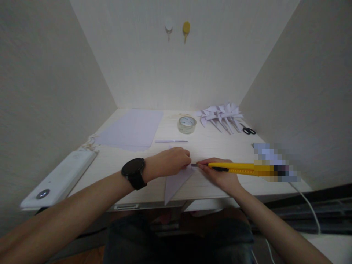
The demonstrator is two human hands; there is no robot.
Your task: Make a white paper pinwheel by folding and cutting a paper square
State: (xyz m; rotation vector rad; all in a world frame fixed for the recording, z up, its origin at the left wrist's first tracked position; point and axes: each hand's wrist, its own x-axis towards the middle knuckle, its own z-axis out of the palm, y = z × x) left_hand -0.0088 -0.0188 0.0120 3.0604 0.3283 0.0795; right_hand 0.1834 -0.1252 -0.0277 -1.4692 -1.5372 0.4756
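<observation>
My left hand (169, 161), with a black watch on the wrist, is closed on the upper part of a folded white paper (176, 185). The paper tapers to a point past the table's front edge. Just to the right, my right hand (224, 176) grips a yellow box cutter (236, 168) near its blade end. Its blade (194, 165) is out and points left, close to my left fingertips and the paper. My left fingers partly hide the spot where blade and paper come together, so I cannot tell whether they touch.
Behind my hands lie a thin rolled paper stick (171, 141) and a roll of clear tape (187, 125). Paper sheets (132, 126) lie at the back left, paper pinwheels (222, 113) and scissors (249, 130) at the back right. A white device (60, 179) stands left; a blurred-out object (275, 157) lies right.
</observation>
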